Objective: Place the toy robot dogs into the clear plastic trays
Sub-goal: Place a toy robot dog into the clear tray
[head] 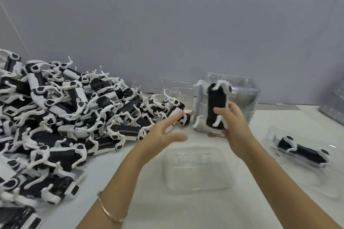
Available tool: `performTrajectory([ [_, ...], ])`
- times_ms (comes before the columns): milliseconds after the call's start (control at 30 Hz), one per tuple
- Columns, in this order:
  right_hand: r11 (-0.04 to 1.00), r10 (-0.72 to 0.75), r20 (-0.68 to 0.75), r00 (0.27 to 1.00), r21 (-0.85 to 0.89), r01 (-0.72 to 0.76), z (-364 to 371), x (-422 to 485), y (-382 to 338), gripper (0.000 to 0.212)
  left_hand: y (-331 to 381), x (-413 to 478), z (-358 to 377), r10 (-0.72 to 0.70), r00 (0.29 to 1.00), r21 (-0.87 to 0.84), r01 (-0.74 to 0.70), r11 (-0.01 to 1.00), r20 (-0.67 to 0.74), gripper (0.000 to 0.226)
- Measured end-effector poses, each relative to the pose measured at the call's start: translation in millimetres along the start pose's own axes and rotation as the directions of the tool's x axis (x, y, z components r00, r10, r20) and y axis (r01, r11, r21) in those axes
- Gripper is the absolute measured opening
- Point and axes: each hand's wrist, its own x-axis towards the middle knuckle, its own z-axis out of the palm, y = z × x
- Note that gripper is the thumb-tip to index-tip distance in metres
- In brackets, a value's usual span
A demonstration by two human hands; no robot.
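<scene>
At far L on white table, big tangled pile of blk-and-wht toy robot dogs. Next, L hand above tabletop by pile's edge, fingers spread, holding nothing, slightly blurred; thin bracelet on wrist. At centre, empty clear tray flat on table betw. forearms. Just R of centre, R hand gripping one toy dog upright, thumb across its dark body, legs out, in front of stack of clear trays. At far R, filled tray w/ another dog lying inside, well apart from held dog.
</scene>
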Motion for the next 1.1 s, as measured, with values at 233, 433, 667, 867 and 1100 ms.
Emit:
performTrajectory([
  [233,0.995,0.097,-0.082,0.992,-0.007,-0.098,-48,-3,20,0.015,-41,-49,8,-0.169,0.98,0.582,0.198,0.789,-0.104,0.094],
  [433,0.992,0.125,-0.096,0.988,-0.018,-0.127,-44,-3,34,0.016,-27,-81,35,0.048,0.989,0.822,0.09,0.563,-0.141,0.109],
  [667,0.996,0.088,-0.017,0.996,-0.02,-0.089,-28,-4,34,0.026,-45,-69,-4,0.285,0.95,0.571,-0.164,0.804,-0.128,0.069],
  [867,0.993,0.027,0.095,0.995,0.113,-0.038,-26,0,29,0.027,-59,-62,8,0.41,0.897,0.76,-0.149,0.633,-0.167,0.059],
  [1100,0.982,-0.133,0.2,0.971,0.162,0.101,-11,-9,21,0.045,-23,-51,21,0.259,0.863,0.384,-0.083,0.919,-0.434,0.052],
])
